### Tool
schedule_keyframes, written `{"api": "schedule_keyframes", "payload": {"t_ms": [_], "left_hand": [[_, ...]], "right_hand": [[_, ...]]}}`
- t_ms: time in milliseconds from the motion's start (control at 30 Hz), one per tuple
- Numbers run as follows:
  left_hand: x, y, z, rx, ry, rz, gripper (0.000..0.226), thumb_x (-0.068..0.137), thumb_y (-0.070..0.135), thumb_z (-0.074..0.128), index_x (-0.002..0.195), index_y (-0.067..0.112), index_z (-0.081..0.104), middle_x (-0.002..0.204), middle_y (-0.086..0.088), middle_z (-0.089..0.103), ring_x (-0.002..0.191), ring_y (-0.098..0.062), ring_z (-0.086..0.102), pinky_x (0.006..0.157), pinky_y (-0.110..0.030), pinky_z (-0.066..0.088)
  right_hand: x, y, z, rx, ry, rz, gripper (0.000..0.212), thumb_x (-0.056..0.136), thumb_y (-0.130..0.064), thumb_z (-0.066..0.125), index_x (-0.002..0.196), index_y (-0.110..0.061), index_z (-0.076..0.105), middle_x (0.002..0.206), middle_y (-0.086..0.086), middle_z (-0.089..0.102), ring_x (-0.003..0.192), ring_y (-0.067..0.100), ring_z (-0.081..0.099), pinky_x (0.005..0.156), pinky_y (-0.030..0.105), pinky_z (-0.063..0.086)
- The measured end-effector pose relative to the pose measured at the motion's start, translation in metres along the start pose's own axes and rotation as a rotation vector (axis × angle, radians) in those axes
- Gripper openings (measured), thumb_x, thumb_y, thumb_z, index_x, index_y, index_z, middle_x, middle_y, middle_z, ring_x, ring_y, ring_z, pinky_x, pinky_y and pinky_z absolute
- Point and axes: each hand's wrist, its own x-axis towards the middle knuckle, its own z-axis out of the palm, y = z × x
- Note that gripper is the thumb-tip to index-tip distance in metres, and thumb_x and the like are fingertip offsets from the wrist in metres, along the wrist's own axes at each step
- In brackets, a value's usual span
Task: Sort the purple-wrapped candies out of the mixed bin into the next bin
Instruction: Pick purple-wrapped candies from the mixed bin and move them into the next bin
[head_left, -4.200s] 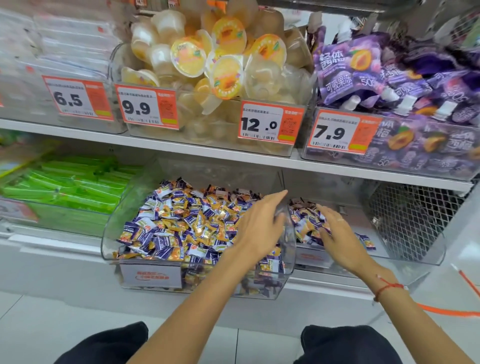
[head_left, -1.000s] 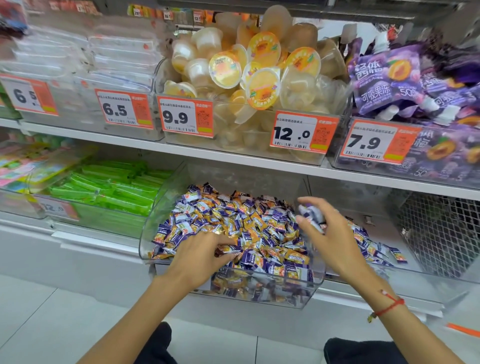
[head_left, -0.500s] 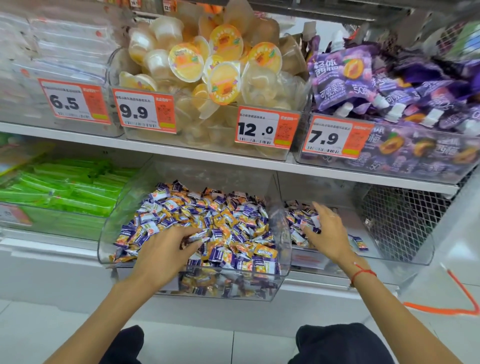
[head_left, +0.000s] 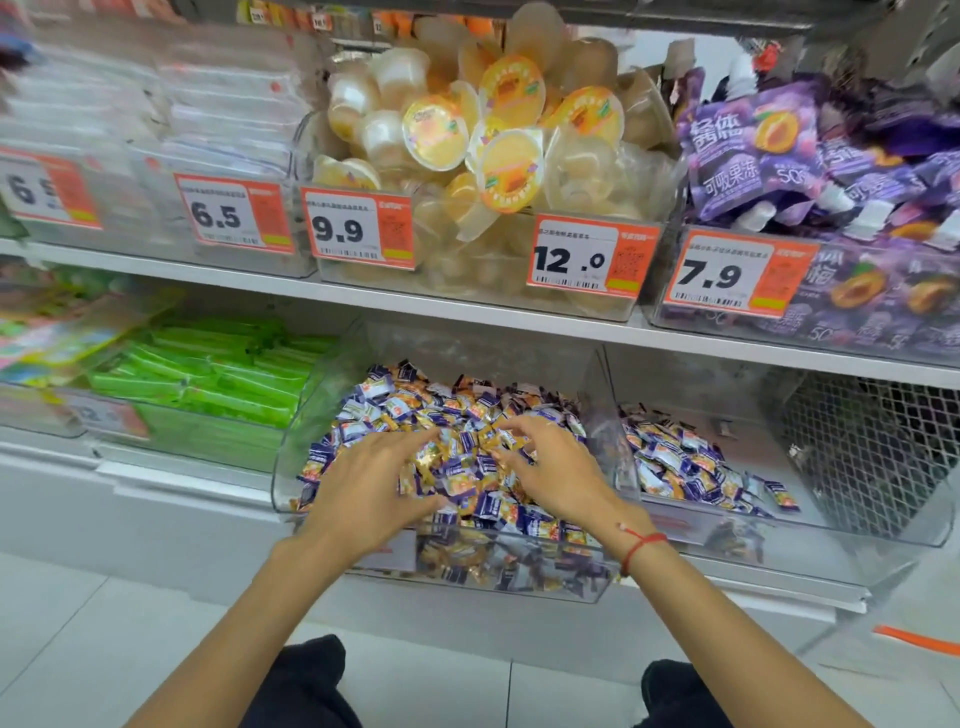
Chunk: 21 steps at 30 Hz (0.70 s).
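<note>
Mixed bin left of next bin.

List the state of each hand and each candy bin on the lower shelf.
left hand: fingers spread, resting on the mixed candies.
right hand: fingers loosely curled, touching the candies; grip unclear.
mixed bin: heaped nearly full.
next bin: partly filled, purple candies at its left.
</note>
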Motion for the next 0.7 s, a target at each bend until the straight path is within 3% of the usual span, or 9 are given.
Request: {"api": "schedule_keyframes", "payload": {"t_ms": [133, 233, 300, 367, 533, 633, 700], "left_hand": [[-0.006, -0.032, -0.011, 0.168, 0.026, -0.028, 0.046, 0.093, 0.040, 0.054, 0.138, 0.036, 0.045, 0.144, 0.012, 0.044, 0.131, -0.013, 0.040, 0.105, -0.029, 0.031], [-0.011, -0.039, -0.006, 0.140, -0.023, -0.060, 0.039, 0.096, 0.033, 0.050, 0.136, 0.034, 0.049, 0.143, 0.012, 0.045, 0.129, -0.013, 0.043, 0.102, -0.029, 0.036], [-0.013, -0.040, -0.004, 0.089, -0.057, -0.069, 0.037, 0.096, 0.034, 0.050, 0.133, 0.033, 0.052, 0.143, 0.012, 0.043, 0.131, -0.012, 0.041, 0.102, -0.030, 0.037], [-0.011, -0.042, -0.006, 0.058, -0.089, -0.066, 0.035, 0.094, 0.039, 0.054, 0.129, 0.036, 0.056, 0.141, 0.013, 0.044, 0.129, -0.010, 0.041, 0.101, -0.030, 0.038], [-0.002, -0.041, -0.003, 0.126, -0.110, -0.049, 0.044, 0.086, 0.059, 0.053, 0.126, 0.041, 0.056, 0.120, 0.013, 0.053, 0.116, -0.011, 0.043, 0.097, -0.030, 0.036], [0.003, -0.035, 0.006, 0.166, -0.074, -0.066, 0.041, 0.089, 0.055, 0.052, 0.127, 0.041, 0.055, 0.123, 0.011, 0.051, 0.119, -0.014, 0.040, 0.094, -0.029, 0.033], [0.008, -0.030, 0.011, 0.163, -0.036, -0.061, 0.036, 0.090, 0.049, 0.056, 0.125, 0.040, 0.057, 0.124, 0.011, 0.053, 0.120, -0.014, 0.040, 0.095, -0.029, 0.031]], "right_hand": [[0.002, -0.006, 0.006, 0.110, -0.124, -0.282, 0.038, 0.097, -0.023, 0.053, 0.135, -0.029, 0.051, 0.140, -0.003, 0.050, 0.127, 0.016, 0.046, 0.103, 0.039, 0.043], [0.009, -0.023, 0.029, -0.056, -0.221, -0.368, 0.040, 0.096, -0.027, 0.055, 0.136, -0.028, 0.052, 0.146, -0.005, 0.044, 0.130, 0.012, 0.043, 0.106, 0.033, 0.039], [0.016, -0.031, 0.040, -0.112, -0.122, -0.343, 0.032, 0.096, -0.026, 0.055, 0.128, -0.026, 0.060, 0.135, -0.005, 0.056, 0.116, 0.011, 0.054, 0.091, 0.024, 0.045], [0.022, -0.033, 0.041, -0.137, -0.038, -0.282, 0.026, 0.094, -0.028, 0.058, 0.119, -0.027, 0.066, 0.120, -0.005, 0.066, 0.099, 0.011, 0.061, 0.069, 0.018, 0.040], [0.037, -0.021, 0.029, -0.246, -0.075, -0.189, 0.022, 0.093, -0.028, 0.060, 0.114, -0.027, 0.068, 0.108, -0.001, 0.070, 0.101, 0.018, 0.063, 0.071, 0.025, 0.040], [0.041, 0.003, 0.012, -0.050, -0.107, -0.062, 0.018, 0.094, -0.025, 0.059, 0.109, -0.025, 0.068, 0.114, 0.000, 0.067, 0.096, 0.022, 0.064, 0.077, 0.031, 0.049], [0.037, 0.021, 0.001, 0.026, -0.108, -0.037, 0.018, 0.095, -0.023, 0.057, 0.111, -0.027, 0.067, 0.125, -0.003, 0.061, 0.104, 0.023, 0.062, 0.085, 0.037, 0.051]]}}
